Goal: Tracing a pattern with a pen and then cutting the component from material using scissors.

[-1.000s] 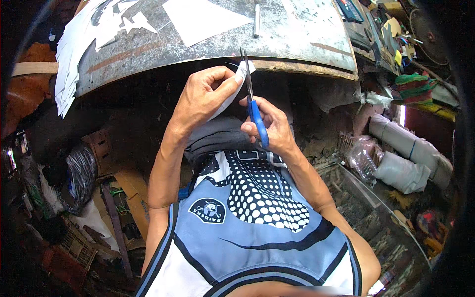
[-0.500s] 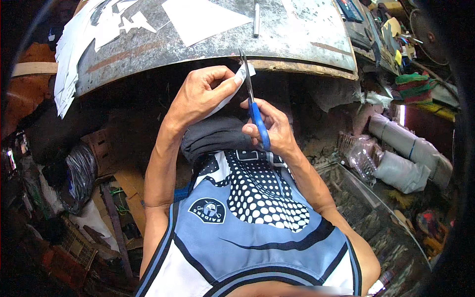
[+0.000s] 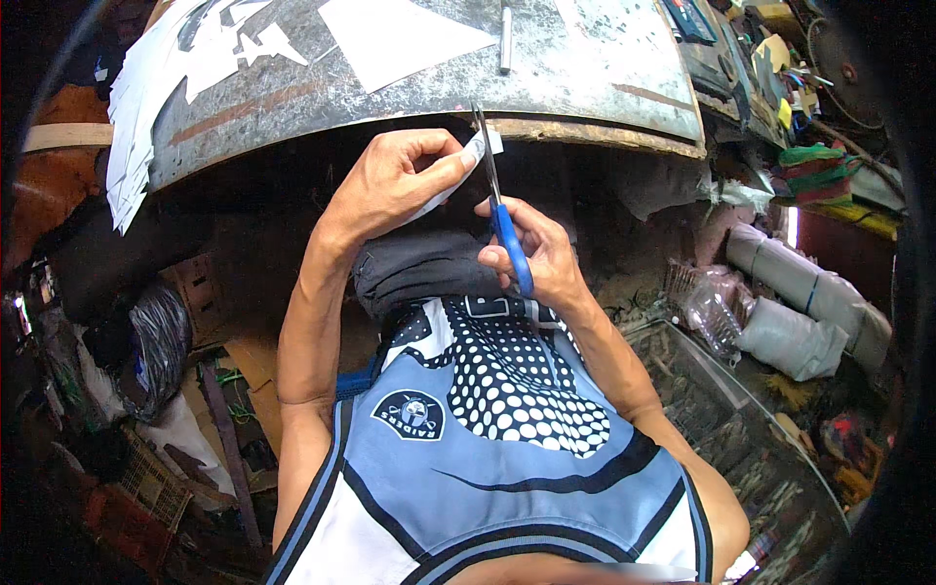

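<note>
My left hand point(image 3: 409, 180) pinches a small piece of white paper point(image 3: 475, 151) just off the table's near edge. Blue-handled scissors point(image 3: 512, 249) are gripped in my right hand point(image 3: 536, 249), fingers around the handles. Their narrow metal blades point away from me and cross the paper beside my left fingertips. A bit of white paper shows right of the blades. Part of the piece is hidden behind my left hand and wrist.
A worn metal-topped table point(image 3: 409, 102) lies ahead. On it are a large white sheet point(image 3: 400, 44), a metal rod point(image 3: 506, 39) and pointed white offcuts point(image 3: 210, 63); a stack of paper point(image 3: 132, 146) hangs over the left edge. Wrapped rolls point(image 3: 804, 292) lie at right.
My left forearm has shifted slightly left. The scissors and my right hand are nearly where they were, with the paper still between the blades.
</note>
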`<state>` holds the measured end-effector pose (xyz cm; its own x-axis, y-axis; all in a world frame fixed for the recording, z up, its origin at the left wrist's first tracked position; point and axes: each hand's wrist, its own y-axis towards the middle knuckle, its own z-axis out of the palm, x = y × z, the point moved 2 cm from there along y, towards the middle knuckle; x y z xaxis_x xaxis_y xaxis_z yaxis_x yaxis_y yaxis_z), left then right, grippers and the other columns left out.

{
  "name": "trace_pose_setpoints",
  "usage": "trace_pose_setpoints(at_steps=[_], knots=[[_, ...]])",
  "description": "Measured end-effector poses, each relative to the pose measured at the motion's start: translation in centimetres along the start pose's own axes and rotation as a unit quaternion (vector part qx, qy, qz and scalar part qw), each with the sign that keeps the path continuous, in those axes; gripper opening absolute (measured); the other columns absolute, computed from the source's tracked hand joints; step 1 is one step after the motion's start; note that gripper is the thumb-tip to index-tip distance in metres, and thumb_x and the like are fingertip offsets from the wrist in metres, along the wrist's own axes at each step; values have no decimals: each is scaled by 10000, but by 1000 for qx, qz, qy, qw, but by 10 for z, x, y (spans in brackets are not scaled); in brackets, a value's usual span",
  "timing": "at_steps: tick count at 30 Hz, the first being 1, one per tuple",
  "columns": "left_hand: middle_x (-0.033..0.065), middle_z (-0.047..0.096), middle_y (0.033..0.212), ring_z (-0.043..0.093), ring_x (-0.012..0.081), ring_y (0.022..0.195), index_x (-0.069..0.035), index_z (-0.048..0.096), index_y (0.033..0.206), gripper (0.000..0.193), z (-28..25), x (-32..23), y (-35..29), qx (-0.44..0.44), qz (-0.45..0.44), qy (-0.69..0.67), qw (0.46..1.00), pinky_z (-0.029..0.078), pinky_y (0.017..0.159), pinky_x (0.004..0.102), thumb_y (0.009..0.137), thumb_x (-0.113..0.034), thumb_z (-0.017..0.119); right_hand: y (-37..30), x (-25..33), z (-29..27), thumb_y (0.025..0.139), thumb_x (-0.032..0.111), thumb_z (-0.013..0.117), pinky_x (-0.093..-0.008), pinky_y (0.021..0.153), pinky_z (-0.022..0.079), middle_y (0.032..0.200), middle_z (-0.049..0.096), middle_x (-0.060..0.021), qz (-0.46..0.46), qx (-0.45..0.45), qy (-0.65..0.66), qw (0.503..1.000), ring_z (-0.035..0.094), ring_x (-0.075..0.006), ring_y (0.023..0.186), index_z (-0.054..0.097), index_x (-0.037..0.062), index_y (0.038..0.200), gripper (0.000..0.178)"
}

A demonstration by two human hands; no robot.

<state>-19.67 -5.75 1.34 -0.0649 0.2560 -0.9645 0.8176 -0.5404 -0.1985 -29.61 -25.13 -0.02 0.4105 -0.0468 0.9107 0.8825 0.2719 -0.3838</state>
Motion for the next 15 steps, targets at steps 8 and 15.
trace_pose_setpoints(at_steps=[8, 15], knots=[[-24, 577, 641, 498, 46, 589, -20, 661, 779, 313, 2, -1, 1, -10, 4, -44, 999, 398, 542, 238, 952, -280, 628, -7, -1, -4, 841, 102, 781, -196, 471, 429, 755, 596, 14, 10, -45, 40, 998, 543, -35, 584, 547, 23, 1275, 499], [-16, 600, 664, 528, 47, 609, -12, 682, 821, 287, -7, -3, -4, -14, -34, -56, 998, 422, 557, 236, 942, -270, 645, -18, 13, -26, 840, 99, 773, -214, 721, 499, 805, 610, -12, -111, -56, -76, 989, 580, -61, 737, 512, 30, 1325, 555]])
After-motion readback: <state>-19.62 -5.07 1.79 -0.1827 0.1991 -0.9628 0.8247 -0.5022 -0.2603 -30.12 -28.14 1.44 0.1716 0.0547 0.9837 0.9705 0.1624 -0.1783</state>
